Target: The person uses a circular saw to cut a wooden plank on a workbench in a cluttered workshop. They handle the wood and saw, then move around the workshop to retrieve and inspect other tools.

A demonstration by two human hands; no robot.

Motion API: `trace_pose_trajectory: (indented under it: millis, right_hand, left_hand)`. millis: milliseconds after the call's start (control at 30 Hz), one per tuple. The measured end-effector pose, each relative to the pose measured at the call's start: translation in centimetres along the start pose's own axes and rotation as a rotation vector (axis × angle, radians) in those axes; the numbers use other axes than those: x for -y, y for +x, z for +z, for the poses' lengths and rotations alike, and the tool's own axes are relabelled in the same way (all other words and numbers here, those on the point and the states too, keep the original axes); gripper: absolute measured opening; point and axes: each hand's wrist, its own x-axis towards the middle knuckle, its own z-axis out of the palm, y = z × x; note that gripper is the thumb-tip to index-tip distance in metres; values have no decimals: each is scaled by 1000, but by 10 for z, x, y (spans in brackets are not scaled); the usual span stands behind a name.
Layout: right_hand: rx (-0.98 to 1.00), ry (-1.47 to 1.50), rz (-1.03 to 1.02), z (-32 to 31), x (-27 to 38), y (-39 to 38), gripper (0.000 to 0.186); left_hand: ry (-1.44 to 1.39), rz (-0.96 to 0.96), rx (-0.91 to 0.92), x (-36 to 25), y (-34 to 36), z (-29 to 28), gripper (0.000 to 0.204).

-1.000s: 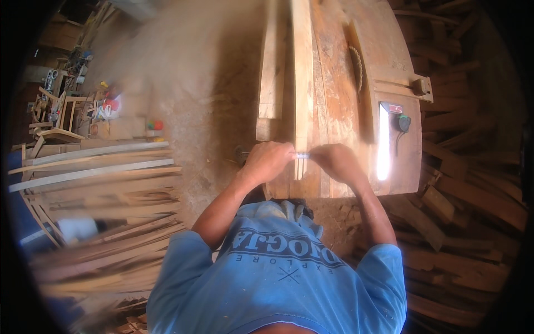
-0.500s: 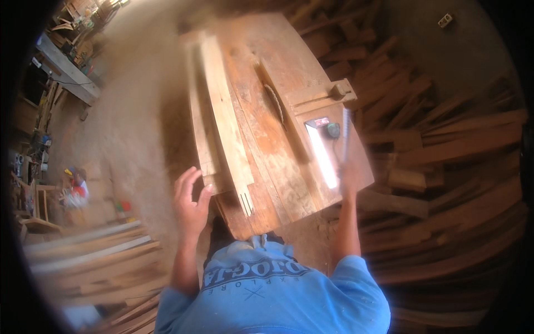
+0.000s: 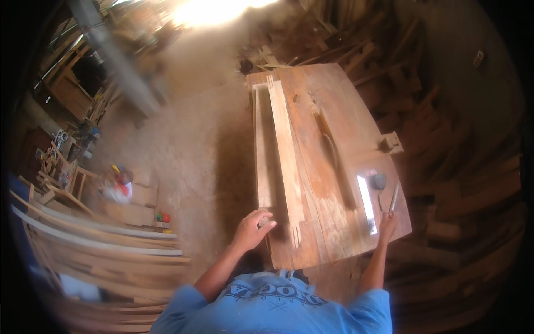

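Note:
At the near end of a pale wooden board, my left hand has its thumb and fingers curled around the board's end. A second pale rail with slotted ends lies just to the right of it, lengthwise on the wooden workbench. My right hand, at the bench's right side, is closed on a slim grey stick-like tool; its exact kind is unclear. Just beyond that hand lies a dark round-headed object with a thin stem. A bright flat strip lies to its left.
A long wooden strip is raised on the bench, with a curved cord-like piece beside it. A wooden block sits at the right edge. Timber is heaped to the right, and planks are stacked at the lower left.
The view has shifted, so the bench appears lower and further right. My left hand's fingers have curled in more around the board's end. My right hand stays on the slim grey tool.

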Motion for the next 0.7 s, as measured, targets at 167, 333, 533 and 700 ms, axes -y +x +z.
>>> trace_pose_trajectory:
  millis: [167, 333, 533, 700]
  right_hand:
    - [451, 435, -28, -3, 156, -96, 44]
    - [783, 371, -22, 4, 260, -165, 63]
    - [688, 50, -51, 43, 317, -193, 71]
    - [535, -237, -204, 91, 362, -181, 70]
  left_hand:
    - [-8, 9, 54, 30, 5, -9, 36]
    - [-42, -33, 173, 68, 7, -38, 39]
    - [-112, -88, 262, 150, 12, -111, 39]
    - [-135, -86, 219, 246, 27, -206, 40]
